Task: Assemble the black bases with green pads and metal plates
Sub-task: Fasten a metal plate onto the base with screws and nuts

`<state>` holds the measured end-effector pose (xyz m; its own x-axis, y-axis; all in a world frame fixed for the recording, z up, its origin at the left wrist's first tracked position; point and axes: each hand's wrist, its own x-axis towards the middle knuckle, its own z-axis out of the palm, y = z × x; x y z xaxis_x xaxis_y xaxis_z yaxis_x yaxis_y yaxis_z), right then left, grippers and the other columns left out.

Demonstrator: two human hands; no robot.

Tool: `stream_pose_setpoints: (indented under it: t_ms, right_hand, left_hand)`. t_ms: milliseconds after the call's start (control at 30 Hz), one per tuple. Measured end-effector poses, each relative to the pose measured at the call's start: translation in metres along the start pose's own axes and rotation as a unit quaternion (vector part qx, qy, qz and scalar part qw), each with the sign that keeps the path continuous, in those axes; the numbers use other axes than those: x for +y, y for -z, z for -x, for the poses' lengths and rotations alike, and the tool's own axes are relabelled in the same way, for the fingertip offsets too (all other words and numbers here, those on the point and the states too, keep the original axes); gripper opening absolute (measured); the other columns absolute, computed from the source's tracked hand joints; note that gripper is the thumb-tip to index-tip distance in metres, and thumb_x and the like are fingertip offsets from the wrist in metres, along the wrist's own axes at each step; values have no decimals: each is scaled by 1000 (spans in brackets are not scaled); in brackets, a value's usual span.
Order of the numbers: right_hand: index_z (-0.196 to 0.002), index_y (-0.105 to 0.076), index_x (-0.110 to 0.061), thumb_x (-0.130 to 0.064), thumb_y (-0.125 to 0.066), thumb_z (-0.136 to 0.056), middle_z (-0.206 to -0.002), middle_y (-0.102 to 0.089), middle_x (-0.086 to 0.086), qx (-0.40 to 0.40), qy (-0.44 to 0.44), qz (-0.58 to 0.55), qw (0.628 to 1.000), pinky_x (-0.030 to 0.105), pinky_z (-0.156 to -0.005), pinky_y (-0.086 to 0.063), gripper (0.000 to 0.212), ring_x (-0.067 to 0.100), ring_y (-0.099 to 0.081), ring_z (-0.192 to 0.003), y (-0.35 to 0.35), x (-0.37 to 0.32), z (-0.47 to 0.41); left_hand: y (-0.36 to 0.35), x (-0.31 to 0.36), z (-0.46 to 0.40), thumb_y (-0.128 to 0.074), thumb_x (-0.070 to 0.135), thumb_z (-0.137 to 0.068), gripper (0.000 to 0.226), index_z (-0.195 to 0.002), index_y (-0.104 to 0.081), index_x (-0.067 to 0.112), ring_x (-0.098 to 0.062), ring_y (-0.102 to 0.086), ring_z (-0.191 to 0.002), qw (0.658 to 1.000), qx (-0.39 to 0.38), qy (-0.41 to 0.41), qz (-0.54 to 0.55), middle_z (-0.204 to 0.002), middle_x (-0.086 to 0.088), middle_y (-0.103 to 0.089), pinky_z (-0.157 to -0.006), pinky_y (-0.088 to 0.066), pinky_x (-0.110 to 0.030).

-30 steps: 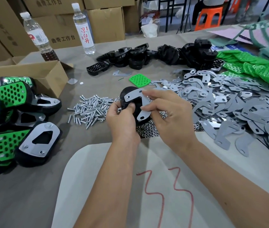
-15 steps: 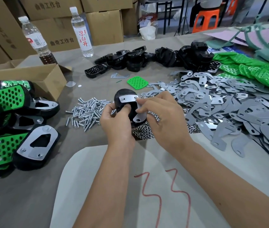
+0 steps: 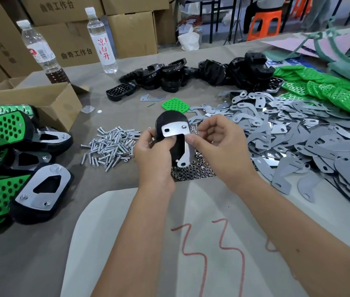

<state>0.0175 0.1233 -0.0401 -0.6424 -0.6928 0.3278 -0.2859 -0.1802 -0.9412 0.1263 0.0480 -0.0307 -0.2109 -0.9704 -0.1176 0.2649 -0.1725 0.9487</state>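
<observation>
Above the table, the left hand (image 3: 151, 154) grips a glossy black base (image 3: 169, 123) from below, fingers curled round it and the thumb pressing up against a bright L-shaped metal plate (image 3: 176, 133) laid on its face. The right hand (image 3: 217, 144) pinches that plate's right edge between thumb and forefinger, the other fingers loosely curled. The plate is flat, mirror-like steel with small oval holes near its ends, its long leg running down over the base.

Just beneath the hands lies a heap of small shiny nuts (image 3: 193, 170), and to their left a scatter of silvery screws (image 3: 110, 147). A broad spread of dull grey metal plates (image 3: 298, 136) — curved, thin, overlapping — covers the table's right side. Behind them sit perforated green pads (image 3: 328, 88), and one lone green pad (image 3: 175, 105) lies near the centre. A pile of black bases (image 3: 191, 75) runs across the back. Finished assemblies (image 3: 19, 159) (black, with green honeycomb pads and screwed-on plates) are stacked at the left beside an open cardboard box (image 3: 47, 99). Two clear plastic bottles (image 3: 102, 39) stand at the rear.
</observation>
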Motion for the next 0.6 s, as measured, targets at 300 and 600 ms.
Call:
stream_pose_setpoints:
  t_ms: [300,600]
  right_hand:
    - [-75,-69,-2,-20,-75,-95,-60,-67,11,-103,-105,19,989,22,-37,-42,28,19,-57,-44,2,-1,-3]
    - [-64,-63,-11,-24,-75,-95,-50,-50,1,-100,-170,-70,978,15,-37,-26,36,13,-41,-38,7,-6,-4]
  left_hand:
    - [-1,-1,3,-65,-8,-82,23,-83,-65,15,-13,-57,-62,998,-17,-50,-37,-68,3,-65,-51,-47,-22]
    - [-1,-7,1,-69,-3,-86,20,-83,-68,17,-24,-62,-70,997,-20,-41,-68,-77,-4,-70,-64,-50,-39]
